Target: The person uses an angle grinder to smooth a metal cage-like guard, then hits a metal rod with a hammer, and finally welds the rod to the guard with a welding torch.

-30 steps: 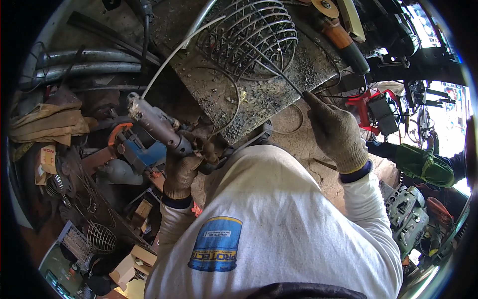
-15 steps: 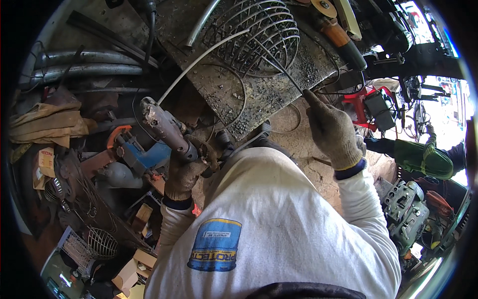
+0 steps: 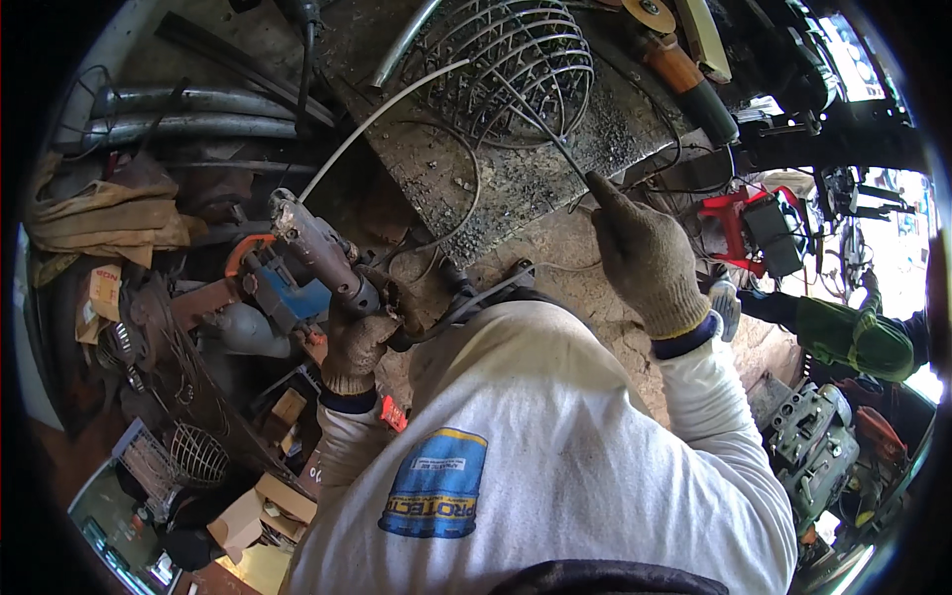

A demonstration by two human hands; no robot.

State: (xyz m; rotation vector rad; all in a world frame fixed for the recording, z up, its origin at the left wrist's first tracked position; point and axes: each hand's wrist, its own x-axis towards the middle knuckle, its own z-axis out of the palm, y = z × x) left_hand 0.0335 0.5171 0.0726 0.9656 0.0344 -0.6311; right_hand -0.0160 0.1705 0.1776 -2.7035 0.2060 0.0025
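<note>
My left hand [image 3: 355, 349], in a worn knit glove, is closed around a scuffed brown welding electrode holder [image 3: 315, 250]. From its jaws a long pale electrode [image 3: 382, 112] curves up to the wire cage. My right hand [image 3: 647, 260], gloved too, grips the near end of a thin metal rod [image 3: 548, 129]. The rod reaches up and left to the cage. That rounded wire cage [image 3: 565, 52], made of curved metal bars, lies on the grimy metal worktable [image 3: 446, 220]. Whether the electrode and rod tips touch it, I cannot tell.
An angle grinder [image 3: 684, 79] with an orange body lies at the table's right. Dark grit and a loose cable cover the top. Metal pipes [image 3: 198, 127] and a blue tool [image 3: 297, 297] are at left. A person in green [image 3: 843, 332] is low at right, near a red stand [image 3: 727, 233].
My view has shifted slightly. The electrode's tip has moved left across the cage, and my right hand has come left with the rod. Both hands keep their holds.
</note>
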